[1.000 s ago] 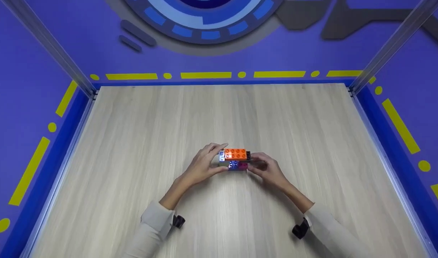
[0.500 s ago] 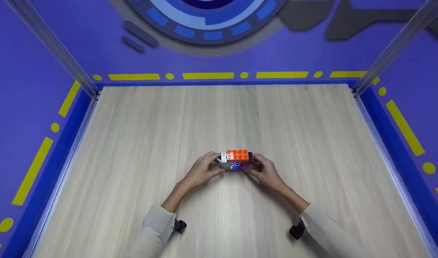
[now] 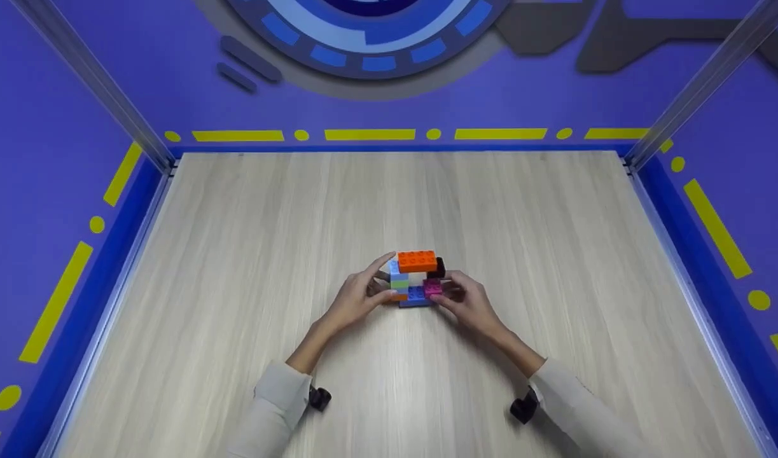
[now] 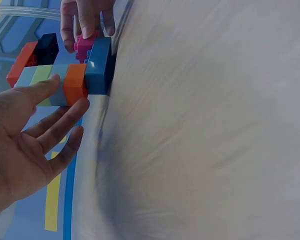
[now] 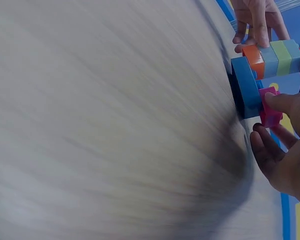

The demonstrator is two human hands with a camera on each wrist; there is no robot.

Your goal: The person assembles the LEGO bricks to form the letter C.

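Both hands hold one build of toy building bricks. A blue brick (image 4: 98, 67) forms its base, close over the table. On its left end rises a column: an orange brick (image 4: 75, 82), a light blue brick (image 5: 269, 61), a green brick (image 3: 399, 284) and another light blue one. An orange-red brick (image 3: 417, 261) spans the top, with a black brick (image 4: 46, 49) under its right end. A pink brick (image 3: 432, 288) sits on the base's right end. My left hand (image 3: 358, 297) pinches the column, thumb in front. My right hand (image 3: 472, 301) pinches the pink brick, thumb on its face.
A light wood-grain table (image 3: 287, 222) lies under the hands. Blue walls (image 3: 389, 114) with yellow markings surround its back and sides. Metal posts (image 3: 102, 95) stand at the back corners. Each sleeve cuff carries a small black device (image 3: 320, 399).
The build has tipped, its top going away from me, so the front of the left column and the gap through the middle now show. My right thumb has come onto the pink brick.
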